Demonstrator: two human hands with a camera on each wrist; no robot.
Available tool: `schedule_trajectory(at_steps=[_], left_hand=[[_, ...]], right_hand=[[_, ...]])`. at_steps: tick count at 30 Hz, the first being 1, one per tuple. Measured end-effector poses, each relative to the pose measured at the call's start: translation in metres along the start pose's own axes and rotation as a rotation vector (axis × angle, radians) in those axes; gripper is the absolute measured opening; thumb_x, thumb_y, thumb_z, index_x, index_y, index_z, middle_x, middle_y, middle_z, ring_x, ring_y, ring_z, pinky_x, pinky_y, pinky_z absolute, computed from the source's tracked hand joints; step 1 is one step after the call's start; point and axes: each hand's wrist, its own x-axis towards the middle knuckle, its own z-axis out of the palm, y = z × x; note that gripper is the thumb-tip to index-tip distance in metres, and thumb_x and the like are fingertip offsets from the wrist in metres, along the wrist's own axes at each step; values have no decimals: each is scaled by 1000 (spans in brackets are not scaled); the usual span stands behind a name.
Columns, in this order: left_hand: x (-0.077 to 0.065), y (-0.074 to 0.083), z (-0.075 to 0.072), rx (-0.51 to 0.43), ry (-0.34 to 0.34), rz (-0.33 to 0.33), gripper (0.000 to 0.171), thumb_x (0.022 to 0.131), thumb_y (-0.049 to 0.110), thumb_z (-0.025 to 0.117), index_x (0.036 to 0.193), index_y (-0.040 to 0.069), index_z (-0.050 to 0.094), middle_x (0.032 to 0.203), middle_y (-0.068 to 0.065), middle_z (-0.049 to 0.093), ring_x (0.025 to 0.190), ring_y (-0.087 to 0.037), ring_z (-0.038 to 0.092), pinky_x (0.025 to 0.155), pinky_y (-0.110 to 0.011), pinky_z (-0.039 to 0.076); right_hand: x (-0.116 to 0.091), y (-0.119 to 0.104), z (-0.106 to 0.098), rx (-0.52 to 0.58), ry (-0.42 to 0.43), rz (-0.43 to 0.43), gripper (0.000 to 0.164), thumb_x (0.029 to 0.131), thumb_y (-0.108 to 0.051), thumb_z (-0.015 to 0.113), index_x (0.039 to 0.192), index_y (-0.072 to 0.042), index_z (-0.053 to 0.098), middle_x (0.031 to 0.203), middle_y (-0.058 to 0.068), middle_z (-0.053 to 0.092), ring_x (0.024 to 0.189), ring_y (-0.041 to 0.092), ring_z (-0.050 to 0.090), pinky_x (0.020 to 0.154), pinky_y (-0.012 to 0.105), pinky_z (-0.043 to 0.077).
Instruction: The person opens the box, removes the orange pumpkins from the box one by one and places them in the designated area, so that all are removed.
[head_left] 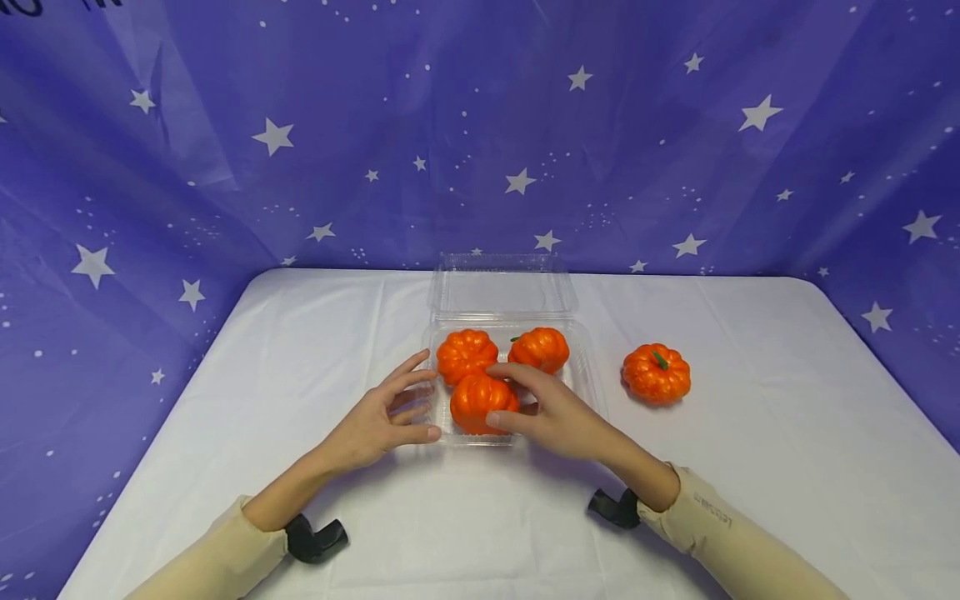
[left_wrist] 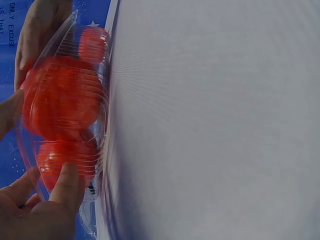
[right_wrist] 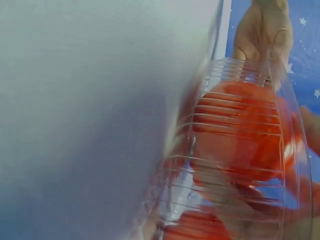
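An open clear plastic clamshell container (head_left: 587, 379) holds three small orange pumpkins. My right hand (head_left: 562, 417) reaches inside and grips the front pumpkin (head_left: 476, 404), thumb at its front and index finger at its far side. Behind it sit the back-left pumpkin (head_left: 467, 354) and the back-right pumpkin (head_left: 542, 348), which has a green stem. At the container's left side is my left hand (head_left: 367, 429), fingers spread and fairly straight along the wall. In the left wrist view its fingertip (left_wrist: 68, 172) lies against the ribbed clear side.
To the right of the container, another orange pumpkin (head_left: 656, 373) with a green stem sits on the white tablecloth (head_left: 750, 467). The container's raised lid (head_left: 502, 292) leans back toward the purple star-printed curtain (head_left: 420, 108).
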Motion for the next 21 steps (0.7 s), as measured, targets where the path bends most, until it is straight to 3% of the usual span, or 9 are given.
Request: schedule_trajectory(at_steps=[9,21], left_hand=[[-1,2,0,4,0,-1,75,80,5,82,143,-5,43,164,-5,12,138,-41,35,105,-31,43],[-1,1,0,1,6,3,74,80,5,82,143,-6,44,164,-5,13,138,-41,35,104,-31,44]], right_hand=[[0,0,3,-13,27,-37,52,91,-19,74,136,-2,55,132,10,59,116,23,59,92,34,55],[-1,-1,5,-29,66,20,62,88,-20,76,140,1,50,127,11,62,109,22,62,86,31,57]])
